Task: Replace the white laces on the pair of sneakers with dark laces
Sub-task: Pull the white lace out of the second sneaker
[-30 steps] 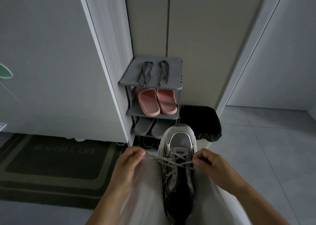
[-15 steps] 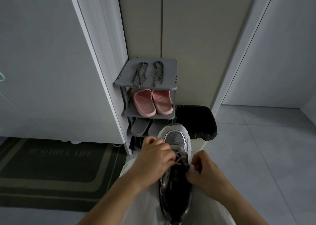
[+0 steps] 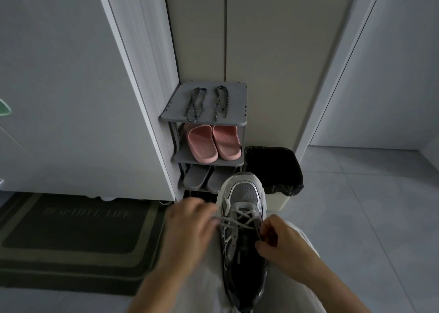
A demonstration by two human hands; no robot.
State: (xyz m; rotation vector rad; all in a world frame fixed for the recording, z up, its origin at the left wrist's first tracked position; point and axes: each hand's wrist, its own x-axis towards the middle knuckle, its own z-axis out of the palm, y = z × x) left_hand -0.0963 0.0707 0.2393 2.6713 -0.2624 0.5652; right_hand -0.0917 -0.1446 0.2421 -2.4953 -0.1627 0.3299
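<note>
1. The sneaker [image 3: 243, 241] lies on the person's lap [image 3: 209, 277], sole down. Its long axis runs near to far: the heel is towards the body and the toe points away, at the rack.
2. The right hand [image 3: 282, 239] is at the sneaker's right side. Its fingers are curled, and thumb and forefinger pinch the edge by the eyelets. I cannot tell whether lace is between them too.
3. The left hand [image 3: 190, 227] is just beside the sneaker's left side and blurred. A strand of the white lace [image 3: 240, 217] reaches its fingertips, but I cannot tell whether it grips the strand.
4. The white lace crosses the tongue in loose zigzags.
5. A dark mat [image 3: 71, 229] lies on the floor to the left.
6. A bin [image 3: 273, 167] with a black liner stands past the toe, to the right.
7. Beyond the toe stands the rack [image 3: 237, 99], with grey slippers [image 3: 199, 177] low down and pink slippers [image 3: 213, 144] above them.
8. Two dark laces [image 3: 196, 104] lie folded side by side on the rack's top, apart, with their length running near to far.
</note>
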